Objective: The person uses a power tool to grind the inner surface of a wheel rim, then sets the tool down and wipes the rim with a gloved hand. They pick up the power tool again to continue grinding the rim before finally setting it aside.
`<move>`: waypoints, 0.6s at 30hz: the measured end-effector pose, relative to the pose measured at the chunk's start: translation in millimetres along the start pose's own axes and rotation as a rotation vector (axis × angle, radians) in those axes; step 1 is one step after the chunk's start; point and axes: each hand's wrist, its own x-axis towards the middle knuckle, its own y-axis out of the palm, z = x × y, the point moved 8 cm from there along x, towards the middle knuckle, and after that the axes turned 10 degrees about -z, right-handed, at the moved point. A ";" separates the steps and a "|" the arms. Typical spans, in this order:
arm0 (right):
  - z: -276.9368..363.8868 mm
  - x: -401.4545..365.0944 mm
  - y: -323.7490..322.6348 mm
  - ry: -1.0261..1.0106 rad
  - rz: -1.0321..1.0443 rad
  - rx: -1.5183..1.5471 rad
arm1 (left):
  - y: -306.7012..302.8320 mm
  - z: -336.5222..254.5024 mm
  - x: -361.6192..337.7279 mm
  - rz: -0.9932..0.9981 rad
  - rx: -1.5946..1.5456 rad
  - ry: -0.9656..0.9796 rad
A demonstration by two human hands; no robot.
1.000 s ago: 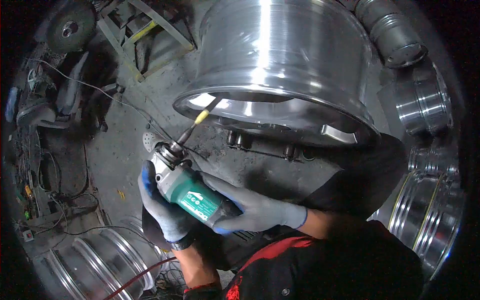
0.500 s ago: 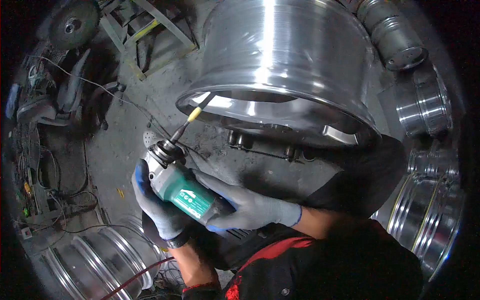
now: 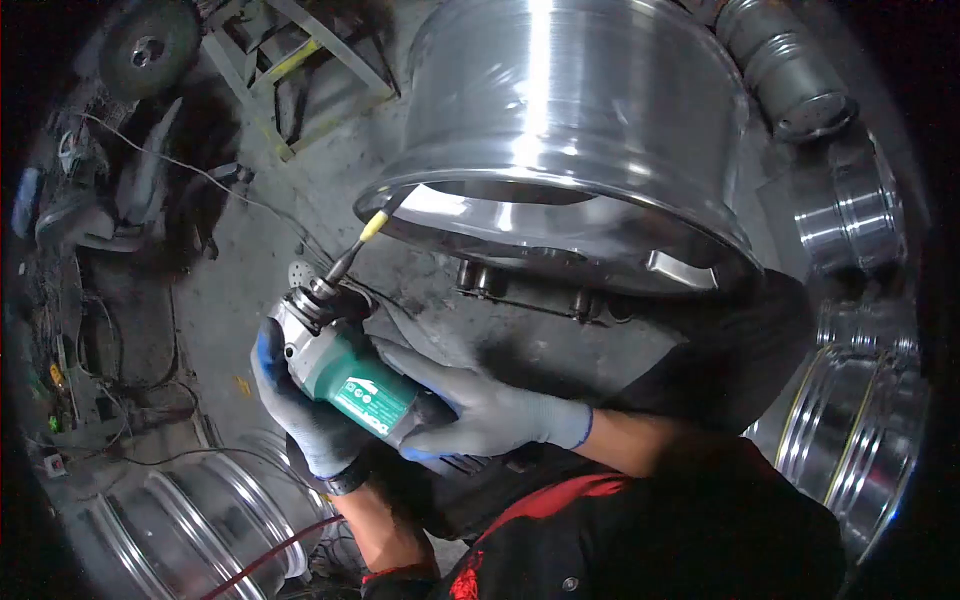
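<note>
A green and grey angle grinder [image 3: 365,388] is held in both my gloved hands, with a long metal shaft fitted at its head. The shaft has a yellow band [image 3: 374,225] and a dark tip that overlaps the near-left rim of a large polished metal wheel [image 3: 560,110]. My left hand [image 3: 315,425] wraps the grinder's underside near the grey gear head, its fingers partly hidden. Around the rear of the green body, my right hand [image 3: 485,408] is closed. The wheel's open end faces me, above a dark roller stand [image 3: 530,300].
More metal wheels stand at the right [image 3: 850,430] and lower left [image 3: 190,520]. A metal frame [image 3: 300,75] and a round disc [image 3: 148,50] are at the upper left. Cables trail over the floor, and a red hose [image 3: 270,555] crosses the lower left.
Both hands have shifted the grinder slightly left. Its shaft tip has moved left along the wheel's rim. The wheel looks unmoved.
</note>
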 end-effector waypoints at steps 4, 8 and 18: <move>0.2 -1.9 2.9 0.070 0.008 -0.017 | -6.1 -2.9 -0.3 -0.043 0.007 0.052; -0.4 -20.0 -7.0 0.058 -0.028 -0.060 | -13.4 24.0 -2.8 -0.089 -0.043 -0.102; 0.5 -5.6 0.2 0.102 0.007 0.022 | -27.9 13.6 8.8 -0.116 -0.111 -0.009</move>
